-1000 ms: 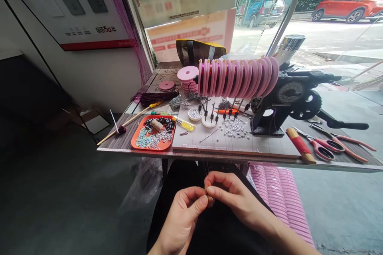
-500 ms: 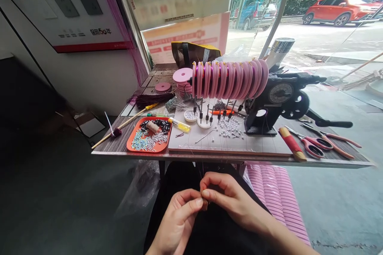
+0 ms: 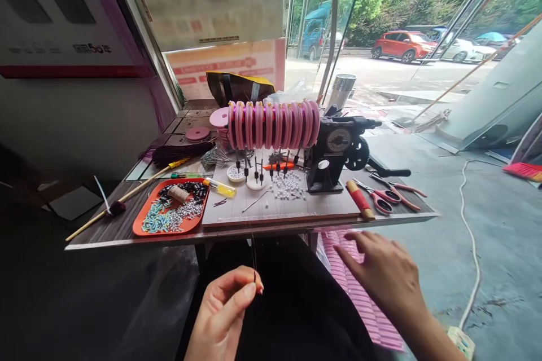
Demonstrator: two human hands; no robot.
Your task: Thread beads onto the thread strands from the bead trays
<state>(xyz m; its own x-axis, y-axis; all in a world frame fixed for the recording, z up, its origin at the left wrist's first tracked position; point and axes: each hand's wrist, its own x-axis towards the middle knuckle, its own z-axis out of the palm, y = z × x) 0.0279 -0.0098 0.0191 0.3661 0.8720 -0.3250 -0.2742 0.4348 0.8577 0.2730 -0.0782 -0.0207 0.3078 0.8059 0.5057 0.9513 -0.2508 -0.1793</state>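
The left hand (image 3: 226,310) is closed in a pinch, thumb tip pressed to the forefinger, gripping a pair of thin, dark threads (image 3: 253,254). The gripped part lies right between those fingertips; from there the threads rise above the grip toward the near edge of the pale, flat rectangular board (image 3: 313,207), where they become too fine to follow. Below and to the right of the pinch is the lap in black cloth trousers (image 3: 288,299).

The right hand (image 3: 385,271) is well apart to the right of the grip, palm down, fingers loosely spread, with nothing seen in it. Beneath its fingertips lie ribbed pink bundles in clear plastic (image 3: 345,276).

Beyond the grip, up and to the left, sits a shallow orange tray (image 3: 139,229) of small beads. Up and slightly right, a row of round pink spools (image 3: 273,124) is mounted on a black metal hand-cranked machine (image 3: 326,172); loose round white beads (image 3: 290,186) lie below the spools.
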